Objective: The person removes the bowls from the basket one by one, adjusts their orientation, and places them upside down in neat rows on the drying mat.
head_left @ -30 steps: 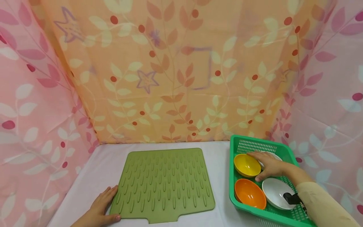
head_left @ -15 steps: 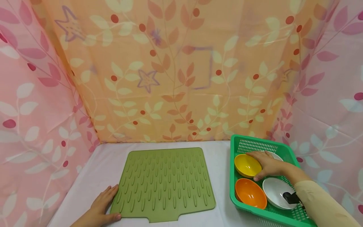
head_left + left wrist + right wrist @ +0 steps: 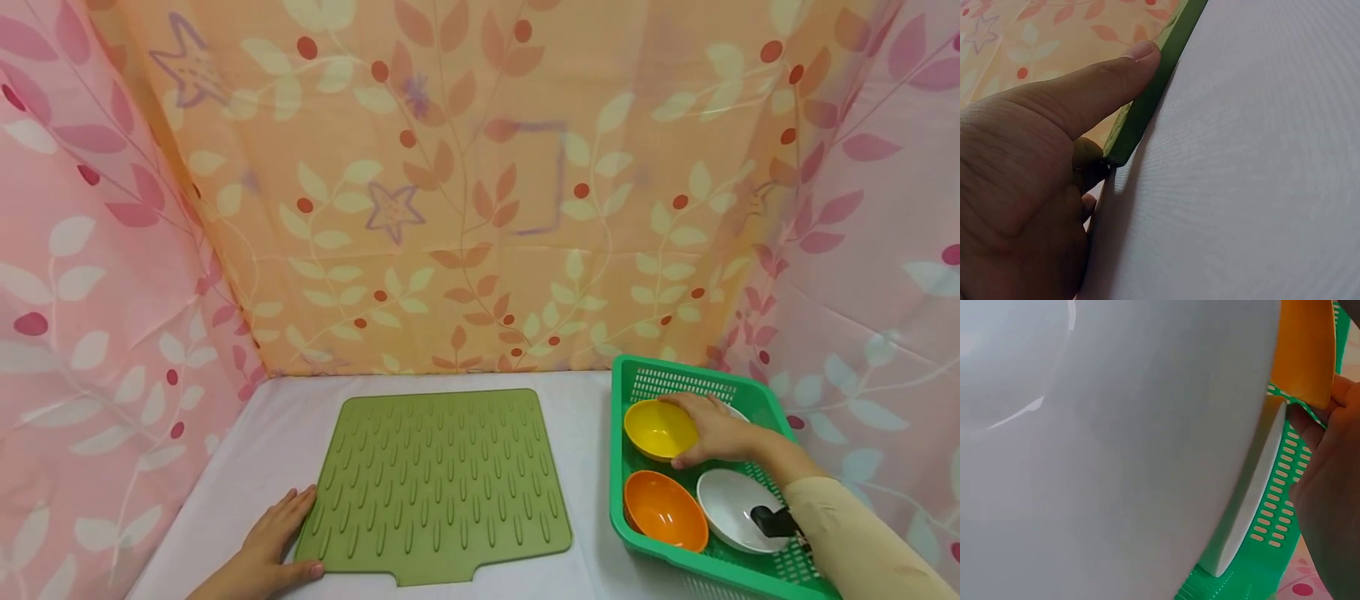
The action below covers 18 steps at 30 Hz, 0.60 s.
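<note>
My right hand [image 3: 712, 429] holds the yellow bowl [image 3: 658, 429] by its right rim, thumb on the near side and fingers over the far side. The bowl is tilted inside the green basket [image 3: 617, 467]. In the right wrist view the fingers meet the yellow bowl [image 3: 1307, 356] at the upper right, behind a large white bowl [image 3: 1147, 425]. My left hand [image 3: 270, 542] rests at the near left corner of the green ridged mat [image 3: 442, 483]. Its thumb [image 3: 1104, 81] lies along the mat's near edge in the left wrist view, and the other fingers reach along the left side.
An orange bowl [image 3: 666, 510] sits at the near left of the basket, beside a white bowl [image 3: 738, 510]. Another white bowl [image 3: 738, 412] is partly hidden behind my right hand. White cloth [image 3: 585, 500] covers the table, and patterned curtains [image 3: 465, 208] stand around it.
My right hand has taken the yellow bowl by its rim, and the bowl has risen and shifted slightly right. The left hand keeps its place on the mat.
</note>
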{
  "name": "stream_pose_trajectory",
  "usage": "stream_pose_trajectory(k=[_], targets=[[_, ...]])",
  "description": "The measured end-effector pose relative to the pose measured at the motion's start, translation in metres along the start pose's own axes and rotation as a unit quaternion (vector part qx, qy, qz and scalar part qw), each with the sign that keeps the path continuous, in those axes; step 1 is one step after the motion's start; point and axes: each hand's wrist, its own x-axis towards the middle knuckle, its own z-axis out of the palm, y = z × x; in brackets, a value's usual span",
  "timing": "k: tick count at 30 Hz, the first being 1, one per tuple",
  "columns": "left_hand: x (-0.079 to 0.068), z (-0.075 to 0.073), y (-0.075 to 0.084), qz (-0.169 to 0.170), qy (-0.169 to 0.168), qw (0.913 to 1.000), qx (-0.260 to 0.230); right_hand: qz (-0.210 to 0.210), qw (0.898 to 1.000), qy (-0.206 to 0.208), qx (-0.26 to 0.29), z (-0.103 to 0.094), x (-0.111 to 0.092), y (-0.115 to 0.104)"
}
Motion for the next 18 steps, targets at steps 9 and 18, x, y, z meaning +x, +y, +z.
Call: stream_pose_trajectory(k=[9, 18], targets=[[0.003, -0.002, 0.004, -0.006, -0.010, 0.9999, -0.001, 0.002, 1.000, 0.025, 0.002, -0.012, -0.009, -0.008], [0.000, 0.001, -0.002, 0.034, 0.019, 0.9989, 0.025, -0.024, 0.997, 0.068, 0.004, -0.031, -0.016, -0.020]])
